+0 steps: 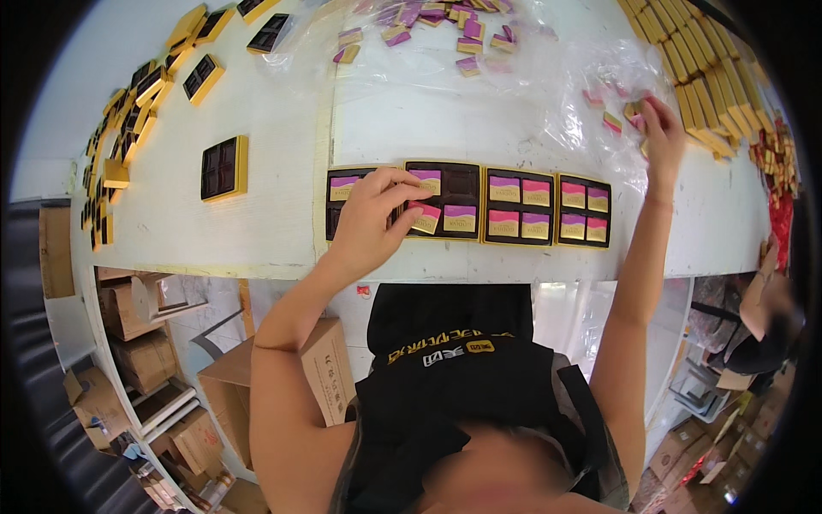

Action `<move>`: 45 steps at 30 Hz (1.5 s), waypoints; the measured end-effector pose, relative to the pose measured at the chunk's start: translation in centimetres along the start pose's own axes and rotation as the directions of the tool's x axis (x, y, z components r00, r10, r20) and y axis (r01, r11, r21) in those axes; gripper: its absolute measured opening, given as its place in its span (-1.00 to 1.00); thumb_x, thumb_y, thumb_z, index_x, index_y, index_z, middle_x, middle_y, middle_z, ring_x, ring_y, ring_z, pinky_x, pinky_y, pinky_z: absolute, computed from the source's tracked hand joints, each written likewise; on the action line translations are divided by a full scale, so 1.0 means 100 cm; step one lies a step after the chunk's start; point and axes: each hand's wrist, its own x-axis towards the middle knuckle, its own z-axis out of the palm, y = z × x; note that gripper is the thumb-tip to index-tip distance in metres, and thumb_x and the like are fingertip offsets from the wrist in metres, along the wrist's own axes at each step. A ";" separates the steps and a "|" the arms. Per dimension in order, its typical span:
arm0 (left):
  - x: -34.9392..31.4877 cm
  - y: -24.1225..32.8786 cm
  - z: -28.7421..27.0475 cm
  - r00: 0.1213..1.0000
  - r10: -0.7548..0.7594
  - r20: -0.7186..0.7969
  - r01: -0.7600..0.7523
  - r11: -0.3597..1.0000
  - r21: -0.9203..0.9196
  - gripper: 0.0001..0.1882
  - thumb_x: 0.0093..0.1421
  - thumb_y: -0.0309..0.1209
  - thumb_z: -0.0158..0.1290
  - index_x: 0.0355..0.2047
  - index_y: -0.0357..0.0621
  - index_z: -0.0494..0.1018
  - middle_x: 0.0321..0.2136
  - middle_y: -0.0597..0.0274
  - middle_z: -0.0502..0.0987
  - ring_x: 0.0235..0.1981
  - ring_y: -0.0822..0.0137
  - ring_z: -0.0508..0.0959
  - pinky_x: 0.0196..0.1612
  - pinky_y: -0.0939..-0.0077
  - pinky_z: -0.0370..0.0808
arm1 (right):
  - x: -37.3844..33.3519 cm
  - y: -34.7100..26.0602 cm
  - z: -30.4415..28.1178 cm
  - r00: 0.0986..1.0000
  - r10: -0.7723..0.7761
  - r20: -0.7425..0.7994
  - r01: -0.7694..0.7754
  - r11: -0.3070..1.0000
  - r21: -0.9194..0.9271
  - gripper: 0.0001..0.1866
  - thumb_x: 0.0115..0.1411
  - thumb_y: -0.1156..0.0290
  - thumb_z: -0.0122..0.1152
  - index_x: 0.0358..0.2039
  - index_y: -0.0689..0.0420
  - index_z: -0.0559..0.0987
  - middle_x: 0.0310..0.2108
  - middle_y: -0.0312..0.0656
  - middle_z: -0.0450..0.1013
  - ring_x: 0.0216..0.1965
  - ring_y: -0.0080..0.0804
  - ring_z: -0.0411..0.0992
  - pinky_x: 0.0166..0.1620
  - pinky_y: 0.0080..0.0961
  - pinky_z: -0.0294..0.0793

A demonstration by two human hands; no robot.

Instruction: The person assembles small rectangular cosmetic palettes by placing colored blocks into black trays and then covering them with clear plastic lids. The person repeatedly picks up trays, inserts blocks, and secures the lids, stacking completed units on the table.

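Observation:
A row of several open black boxes with gold edges lies before me, each divided into compartments. My left hand (377, 210) is closed at the second box (462, 178), its thumb and fingers at a tilted pink-and-gold wrapped chocolate square (425, 219) over the lower left compartment. That box's upper right compartment is bare. The third box (519, 242) and the rightmost box (584, 243) have squares in all compartments. The leftmost box (334, 224) is partly hidden by my left hand. Out to the right, my right hand (666, 141) pinches another wrapped square (634, 115) above clear plastic.
Loose purple-and-gold squares (469, 32) lie on crumpled clear plastic (574, 111) at the far side. Stacked gold boxes (715, 90) stand far right. One dark tray box (221, 169) sits left, with many more (141, 107) beyond. Cardboard cartons (231, 390) are below the table.

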 end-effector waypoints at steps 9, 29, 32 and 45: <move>-0.045 0.004 0.031 0.987 0.156 0.025 -0.152 0.893 0.423 -0.44 0.14 -0.43 0.13 0.19 -0.12 0.38 0.21 0.15 0.37 0.25 0.06 0.31 0.28 0.08 0.11 | -0.150 -0.123 0.098 0.732 -0.007 0.682 -0.067 0.994 0.083 -0.90 0.20 0.54 0.25 -0.26 0.24 0.59 -0.38 -0.25 0.59 -0.38 -0.64 0.50 -0.29 -0.65 0.50; -0.061 0.000 0.043 0.980 0.192 -0.060 -0.147 0.887 0.437 -0.47 0.07 -0.40 0.22 0.11 -0.02 0.45 0.05 0.18 0.41 0.15 0.07 0.31 0.26 -0.05 0.14 | -0.127 -0.105 0.079 0.795 -0.168 0.583 0.159 0.985 0.066 -0.79 0.13 0.50 0.32 -0.18 0.12 0.66 -0.29 -0.24 0.45 -0.48 -0.51 0.48 -0.39 -0.60 0.44; -0.051 0.008 0.037 0.984 0.173 -0.045 -0.144 0.917 0.372 -0.50 0.05 -0.41 0.23 0.06 -0.03 0.48 0.01 0.22 0.46 0.12 0.11 0.36 0.26 -0.01 0.14 | -0.082 -0.065 0.027 0.954 -0.073 0.291 0.104 0.991 -0.091 -0.82 0.12 0.49 0.34 -0.23 0.16 0.67 -0.43 -0.24 0.49 -0.57 -0.53 0.45 -0.44 -0.67 0.39; -0.009 0.049 0.055 0.908 0.385 -0.166 -0.376 0.923 0.080 -0.65 -0.03 -0.57 0.27 -0.19 -0.01 0.60 -0.11 0.20 0.56 -0.09 0.18 0.55 0.08 0.10 0.37 | -0.035 -0.022 0.011 0.998 0.055 0.035 -0.054 0.998 -0.018 -0.87 0.14 0.47 0.35 -0.37 0.21 0.56 -0.44 -0.28 0.56 -0.51 -0.59 0.46 -0.44 -0.63 0.42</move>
